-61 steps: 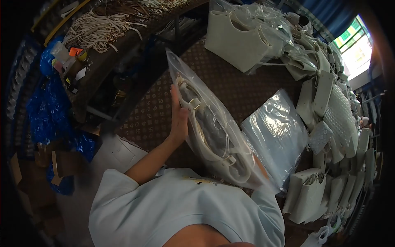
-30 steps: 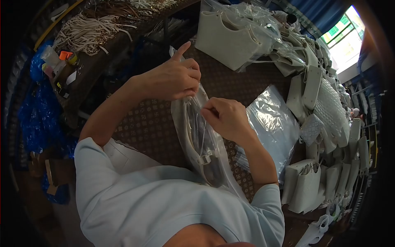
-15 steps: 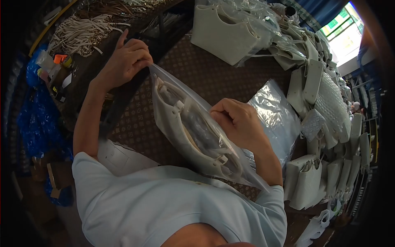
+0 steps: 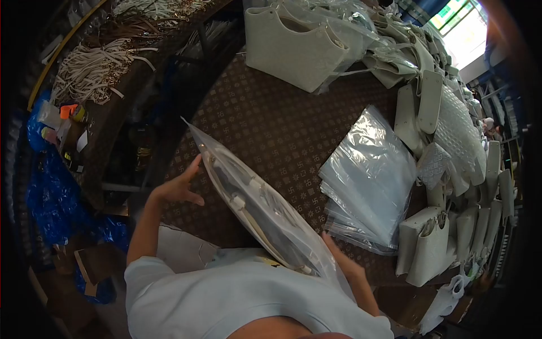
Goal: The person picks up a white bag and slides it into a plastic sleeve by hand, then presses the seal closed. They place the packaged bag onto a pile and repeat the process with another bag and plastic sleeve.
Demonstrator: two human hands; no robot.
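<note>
A white handbag point(image 4: 248, 212) stands on the brown patterned table, close to my body, inside a clear plastic bag point(image 4: 282, 212). Beside the upper left end of the plastic is my left hand point(image 4: 183, 185), its thumb and fingers spread, nothing held. My right hand point(image 4: 340, 259) is at the lower right end, fingers stretched out along the plastic and partly hidden behind it. Farther right on the table lies a fanned stack of clear plastic bags point(image 4: 370, 181).
A larger white handbag point(image 4: 291, 51) in plastic stands at the back. More white bags point(image 4: 426, 243) line the right side. At the upper left lie white straps point(image 4: 93, 70); blue plastic point(image 4: 53, 186) hangs below them.
My left hand has let go of the plastic's upper corner and moved down. My right hand has opened and moved down from the upper edge toward the lower right end. The view has shifted slightly.
</note>
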